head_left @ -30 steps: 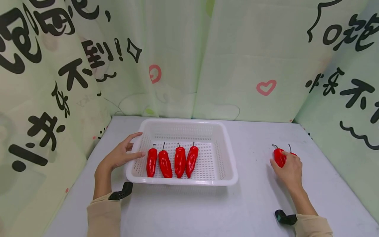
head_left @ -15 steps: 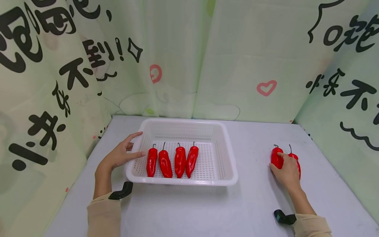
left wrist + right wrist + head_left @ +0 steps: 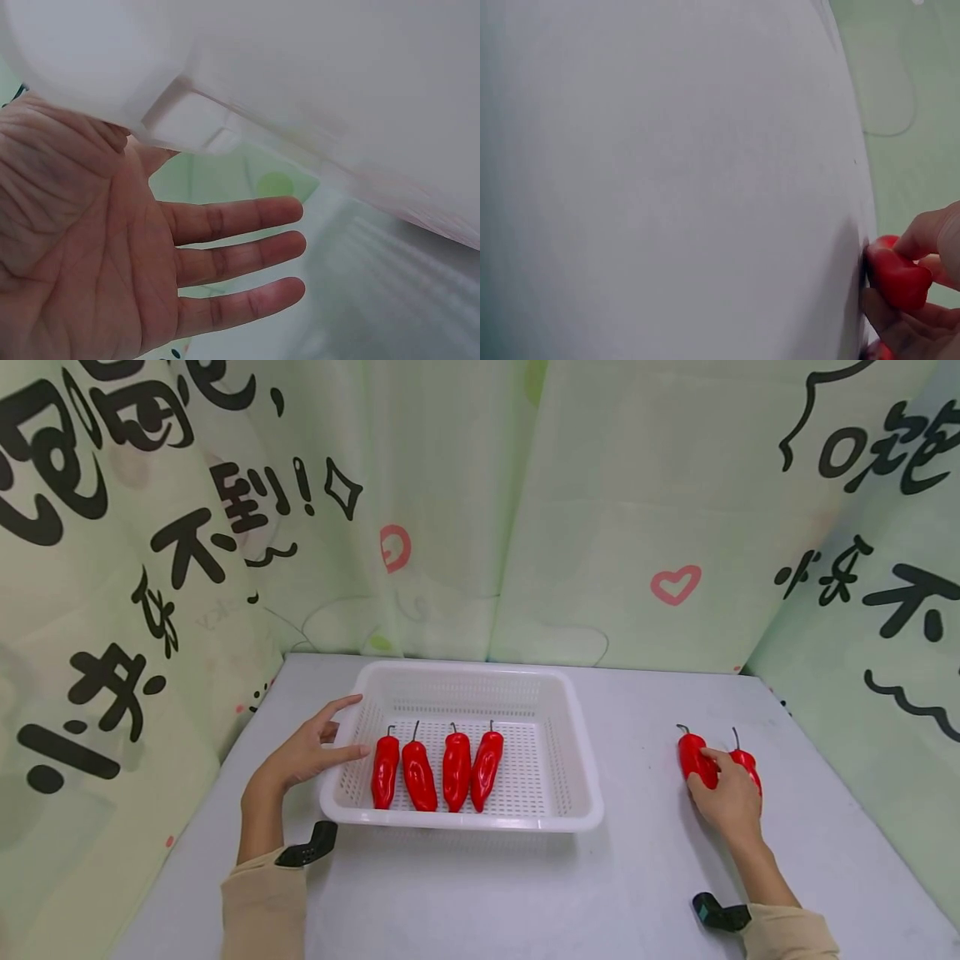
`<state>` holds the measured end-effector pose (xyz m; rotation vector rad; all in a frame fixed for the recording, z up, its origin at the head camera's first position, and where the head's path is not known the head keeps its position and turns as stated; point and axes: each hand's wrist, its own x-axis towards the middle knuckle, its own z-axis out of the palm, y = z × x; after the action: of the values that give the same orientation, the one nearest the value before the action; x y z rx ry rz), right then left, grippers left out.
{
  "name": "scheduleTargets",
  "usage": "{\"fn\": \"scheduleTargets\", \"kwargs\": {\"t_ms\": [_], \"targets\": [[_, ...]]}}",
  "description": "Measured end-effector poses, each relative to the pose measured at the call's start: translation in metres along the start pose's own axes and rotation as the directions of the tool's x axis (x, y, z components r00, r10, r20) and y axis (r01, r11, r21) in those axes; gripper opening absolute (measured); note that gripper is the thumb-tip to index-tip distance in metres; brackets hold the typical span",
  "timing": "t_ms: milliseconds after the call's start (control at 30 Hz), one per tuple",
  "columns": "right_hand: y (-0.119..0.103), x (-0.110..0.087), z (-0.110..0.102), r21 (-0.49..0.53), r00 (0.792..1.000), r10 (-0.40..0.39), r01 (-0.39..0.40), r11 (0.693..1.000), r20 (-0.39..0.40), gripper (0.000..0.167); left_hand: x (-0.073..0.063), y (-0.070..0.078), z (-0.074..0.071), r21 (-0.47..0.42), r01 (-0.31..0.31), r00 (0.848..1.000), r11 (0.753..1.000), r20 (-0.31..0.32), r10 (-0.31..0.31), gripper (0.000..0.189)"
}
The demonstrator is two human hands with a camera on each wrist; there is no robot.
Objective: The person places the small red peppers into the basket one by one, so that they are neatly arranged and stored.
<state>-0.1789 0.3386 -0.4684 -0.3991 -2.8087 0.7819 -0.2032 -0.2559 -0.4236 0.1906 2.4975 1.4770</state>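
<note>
A white plastic basket (image 3: 465, 820) stands on the table with several red peppers (image 3: 456, 768) lying side by side in it, stems pointing away. My left hand (image 3: 307, 750) rests on the basket's left rim. The left wrist view shows three of its fingers (image 3: 240, 217) straight, beside the basket's outer wall. At the right, my right hand (image 3: 726, 797) pinches a red pepper (image 3: 693, 753) between thumb and fingers, also visible in the right wrist view as a glossy red pepper (image 3: 900, 277). A second red pepper (image 3: 747, 762) lies just right of it, partly hidden behind the hand.
The white table (image 3: 495, 893) ends at a pale green curtain (image 3: 577, 527) with black lettering, behind and on both sides. Black wrist cameras sit on the left wrist (image 3: 307, 845) and right wrist (image 3: 720, 912). White tabletop lies between the basket and the right hand.
My right hand has drawn the left of the two peppers slightly leftward, widening the gap to the other one. The left hand and basket have stayed in place.
</note>
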Motion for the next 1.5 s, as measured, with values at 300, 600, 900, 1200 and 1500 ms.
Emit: {"fn": "scheduleTargets", "kwargs": {"t_ms": [300, 600, 900, 1200, 1500], "targets": [[0.002, 0.0, 0.002, 0.055, 0.999, 0.019, -0.016, 0.998, -0.046, 0.061, 0.0, 0.0, 0.0, 0.004, 0.005, 1.0, 1.0, -0.002, -0.005, 0.093], [-0.004, -0.002, 0.002, 0.088, 0.996, 0.016, -0.008, 0.996, -0.087, 0.065, 0.0, 0.0, 0.001, 0.011, 0.006, 1.0, 1.0, -0.01, -0.005, 0.093], [-0.015, -0.007, 0.0, 0.092, 0.992, 0.009, 0.003, 0.996, -0.123, 0.067, 0.0, 0.0, 0.0, 0.009, 0.006, 1.0, 1.0, -0.007, -0.006, 0.093], [-0.027, -0.01, -0.003, 0.094, 0.991, -0.006, 0.019, 0.995, -0.135, 0.068, 0.0, 0.001, 0.001, 0.0, 0.006, 1.0, 1.0, -0.002, -0.006, 0.093], [-0.043, -0.013, -0.007, 0.11, 0.986, -0.037, 0.055, 0.992, -0.16, 0.069, 0.001, -0.001, 0.0, -0.011, -0.001, 1.0, 1.0, 0.001, 0.001, 0.093]]}}
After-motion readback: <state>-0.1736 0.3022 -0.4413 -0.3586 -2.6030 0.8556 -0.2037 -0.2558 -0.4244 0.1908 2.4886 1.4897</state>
